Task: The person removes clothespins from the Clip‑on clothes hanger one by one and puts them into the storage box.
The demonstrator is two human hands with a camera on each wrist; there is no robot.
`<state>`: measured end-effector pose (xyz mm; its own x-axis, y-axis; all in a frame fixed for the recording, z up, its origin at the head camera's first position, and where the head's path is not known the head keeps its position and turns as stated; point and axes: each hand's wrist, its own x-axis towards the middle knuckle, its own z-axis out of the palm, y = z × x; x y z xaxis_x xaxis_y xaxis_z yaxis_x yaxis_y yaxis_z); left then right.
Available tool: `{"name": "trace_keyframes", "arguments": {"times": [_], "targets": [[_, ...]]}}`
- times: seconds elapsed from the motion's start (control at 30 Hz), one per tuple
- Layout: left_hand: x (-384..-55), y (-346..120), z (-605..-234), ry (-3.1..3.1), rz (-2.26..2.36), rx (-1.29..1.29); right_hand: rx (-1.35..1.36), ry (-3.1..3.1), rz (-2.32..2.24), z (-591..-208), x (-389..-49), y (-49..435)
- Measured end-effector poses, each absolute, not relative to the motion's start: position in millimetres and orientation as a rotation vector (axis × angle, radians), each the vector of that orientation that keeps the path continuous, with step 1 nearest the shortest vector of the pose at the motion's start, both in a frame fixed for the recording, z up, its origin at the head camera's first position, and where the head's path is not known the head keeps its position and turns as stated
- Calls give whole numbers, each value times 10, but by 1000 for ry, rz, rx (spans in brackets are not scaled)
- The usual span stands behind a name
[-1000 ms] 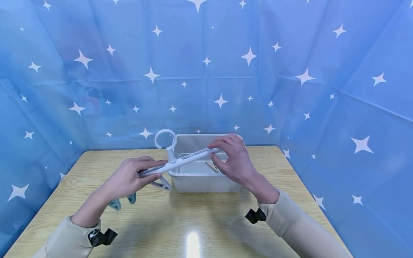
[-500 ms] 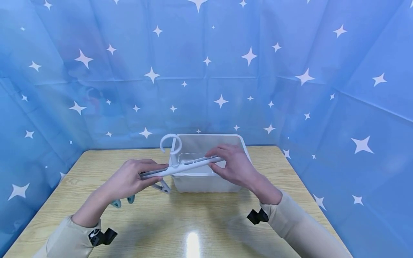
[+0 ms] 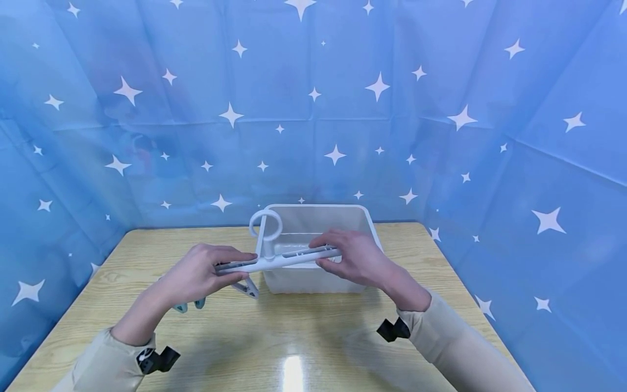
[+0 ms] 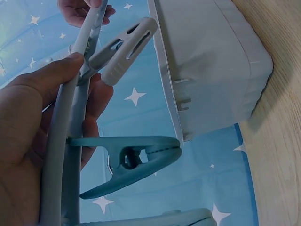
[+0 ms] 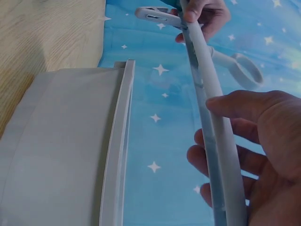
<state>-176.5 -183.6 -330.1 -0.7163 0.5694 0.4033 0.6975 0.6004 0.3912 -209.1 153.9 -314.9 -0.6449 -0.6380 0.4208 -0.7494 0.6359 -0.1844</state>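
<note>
A white clip hanger with a long slotted bar spans both hands, raised over the table in front of the bin. My left hand grips its left part, thumb on one side and fingers on the other. At the opposite end my right hand holds the bar between thumb and fingers. A ring-shaped hook stands up from the bar's middle. In the left wrist view, a light grey clip and a teal clip stick out from the bar. Part of another clip shows at the lower edge.
A white plastic bin stands at the back middle of the wooden table, just behind the hanger. Blue star-printed cloth encloses the back and sides.
The hanger's right end has come down with my right hand, so the bar lies closer to level. Its hook has shifted right and lower. My left hand stays nearly in place.
</note>
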Motion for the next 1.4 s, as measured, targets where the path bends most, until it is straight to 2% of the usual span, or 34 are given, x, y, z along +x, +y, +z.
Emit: {"name": "trace_keyframes", "arguments": {"times": [1.4], "targets": [[-1736,-1714,-3260,-2400,-361,-994,1109,-2435,526,-3279,-2078,1608]]}}
